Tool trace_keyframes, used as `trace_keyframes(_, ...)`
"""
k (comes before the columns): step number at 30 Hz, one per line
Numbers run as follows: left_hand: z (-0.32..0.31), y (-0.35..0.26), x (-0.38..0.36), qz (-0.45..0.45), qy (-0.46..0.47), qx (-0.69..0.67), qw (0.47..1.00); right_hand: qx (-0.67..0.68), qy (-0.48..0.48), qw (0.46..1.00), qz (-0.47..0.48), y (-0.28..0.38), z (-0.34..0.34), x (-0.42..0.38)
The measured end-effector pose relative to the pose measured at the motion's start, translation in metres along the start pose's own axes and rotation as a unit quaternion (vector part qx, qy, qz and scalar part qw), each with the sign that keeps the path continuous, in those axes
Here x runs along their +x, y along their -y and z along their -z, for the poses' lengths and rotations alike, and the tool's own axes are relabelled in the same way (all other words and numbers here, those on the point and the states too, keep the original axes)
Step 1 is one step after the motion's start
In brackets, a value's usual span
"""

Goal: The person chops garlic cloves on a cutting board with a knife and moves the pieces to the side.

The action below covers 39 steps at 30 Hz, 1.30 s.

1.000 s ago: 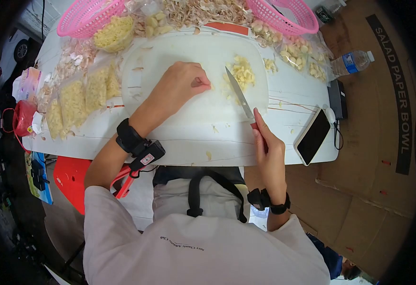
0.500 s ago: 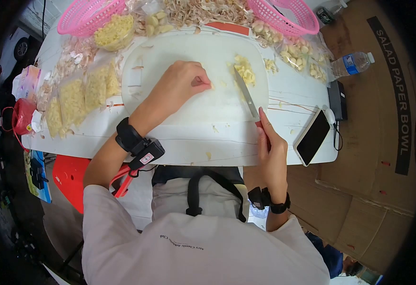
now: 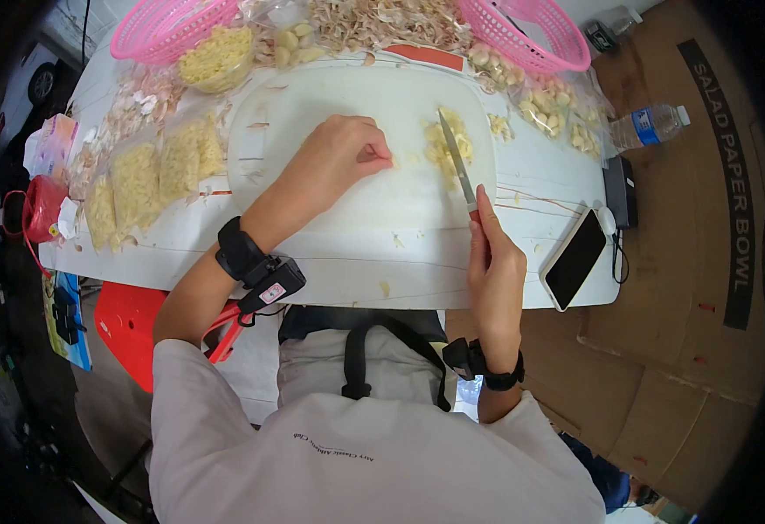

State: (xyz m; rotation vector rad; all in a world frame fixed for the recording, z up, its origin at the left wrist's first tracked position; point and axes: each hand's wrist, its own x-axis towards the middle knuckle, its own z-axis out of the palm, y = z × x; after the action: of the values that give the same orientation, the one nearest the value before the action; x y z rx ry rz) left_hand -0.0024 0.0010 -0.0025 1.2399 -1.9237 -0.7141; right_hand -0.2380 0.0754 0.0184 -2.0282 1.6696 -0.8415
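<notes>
Right hand [image 3: 494, 271] closed round the knife [image 3: 458, 166], blade lying over the garlic pile [image 3: 446, 144] on the board [image 3: 356, 157]; left hand [image 3: 339, 162] fingers pinched on a clove, best kept curled clear of the edge.

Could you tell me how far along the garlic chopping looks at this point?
Done: bags of chopped garlic lie left of the cutting board, and a bowl holds more. In hand: the right hand has the knife on a small chopped pile, while the left hand pinches a piece. Left: bags of whole peeled cloves wait on the right.
</notes>
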Motion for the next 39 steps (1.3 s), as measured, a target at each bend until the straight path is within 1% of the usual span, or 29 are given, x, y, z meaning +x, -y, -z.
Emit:
trace_keyframes(3, 0.000, 0.000, -0.001, -0.004, 0.001, -0.010, 1.000, -0.003, -0.012, 1.000, -0.008, 0.004, 0.000, 0.000)
trace_keyframes(5, -0.002, 0.002, 0.000, -0.011, -0.004, -0.002, 1.000, -0.031, -0.003, 0.999, 0.021, 0.002, -0.004, 0.001)
trace_keyframes(9, 0.001, 0.001, -0.001, -0.005, 0.018, 0.019, 1.000, -0.050, -0.006, 0.998, 0.033, 0.001, -0.009, 0.002)
trace_keyframes(11, 0.000, 0.000, -0.001, -0.002, 0.014, 0.007, 1.000, -0.098, 0.015, 0.995, 0.005, 0.004, -0.009, 0.001)
trace_keyframes(15, -0.001, 0.002, -0.002, -0.018, 0.008, 0.027, 0.999, -0.117, 0.033, 0.993, 0.008, 0.007, -0.006, 0.004)
trace_keyframes(18, -0.001, 0.001, -0.001, -0.006, -0.003, 0.018, 1.000, -0.093, 0.041, 0.995, -0.002, 0.002, 0.001, 0.009)
trace_keyframes(20, -0.002, 0.002, -0.001, -0.011, 0.000, 0.010, 1.000, -0.009, 0.046, 0.998, -0.043, 0.001, 0.007, 0.012)
trace_keyframes(24, 0.000, 0.000, -0.002, -0.005, 0.002, -0.001, 1.000, 0.015, 0.021, 0.999, -0.036, 0.001, 0.006, 0.008)
trace_keyframes(27, -0.001, 0.002, 0.000, -0.022, -0.001, 0.000, 1.000, 0.034, 0.009, 0.999, -0.022, 0.004, 0.002, 0.008)
trace_keyframes(29, 0.001, 0.001, 0.000, 0.001, 0.016, 0.010, 1.000, 0.013, 0.014, 1.000, -0.009, 0.004, -0.001, 0.009)
trace_keyframes(33, 0.001, 0.001, -0.001, 0.005, 0.012, 0.005, 1.000, -0.028, 0.027, 0.999, 0.003, 0.003, -0.005, 0.010)
trace_keyframes(35, -0.001, 0.005, -0.002, -0.029, 0.000, 0.029, 0.999, -0.065, 0.034, 0.997, 0.011, 0.003, -0.007, 0.008)
trace_keyframes(36, -0.002, 0.006, -0.002, -0.030, 0.001, 0.028, 0.999, -0.066, 0.033, 0.997, 0.009, 0.003, -0.008, 0.006)
trace_keyframes(38, -0.002, 0.005, -0.001, -0.022, 0.000, 0.024, 0.999, -0.130, 0.040, 0.991, 0.023, 0.002, -0.012, 0.004)
trace_keyframes(39, -0.002, 0.004, -0.001, -0.024, -0.001, 0.025, 0.999, -0.130, 0.037, 0.991, 0.025, 0.003, -0.012, 0.005)
